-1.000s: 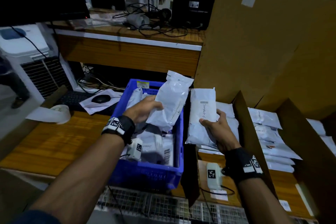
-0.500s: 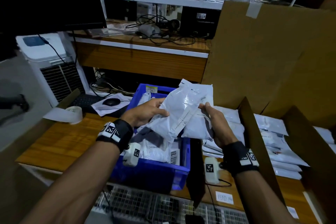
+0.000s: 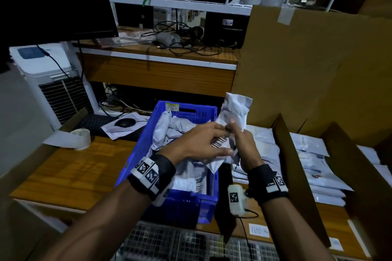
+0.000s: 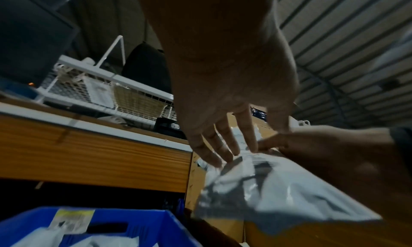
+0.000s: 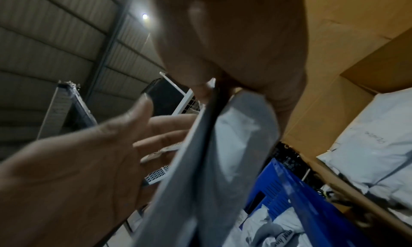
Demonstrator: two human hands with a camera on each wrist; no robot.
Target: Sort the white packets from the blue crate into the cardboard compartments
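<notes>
Nearest in the head view, at six o'clock, the two forearms reach up from the bottom edge toward the middle, where both hands meet on one white packet (image 3: 234, 116) held in the air over the far right corner of the blue crate (image 3: 146, 146). The left hand (image 3: 197, 144) has its grip spread: the fingers lie straight and fanned against the packet's barcoded face, and the left wrist view shows the fingertips (image 4: 223, 155) resting flat on the plastic rather than curling round it. The right hand (image 3: 246, 146) keeps a pinching grip on the same packet, thumb on one face and fingers behind; in the right wrist view the packet (image 5: 225, 145) hangs edge-on from that pinch. The packet stands roughly upright, its crumpled top toward twelve o'clock, so my guess is that its label is being read before a slot is picked. Just beyond, the crate sits on the counter (image 3: 70, 167) with a fair heap of white packets (image 3: 169, 129) still in it. At three o'clock the cardboard compartments (image 3: 290, 154) already hold flat stacks, the nearer one (image 3: 263, 146) just beside the hands and a further one (image 3: 314, 154) behind the divider. The sorting looks well underway but far from finished.
</notes>
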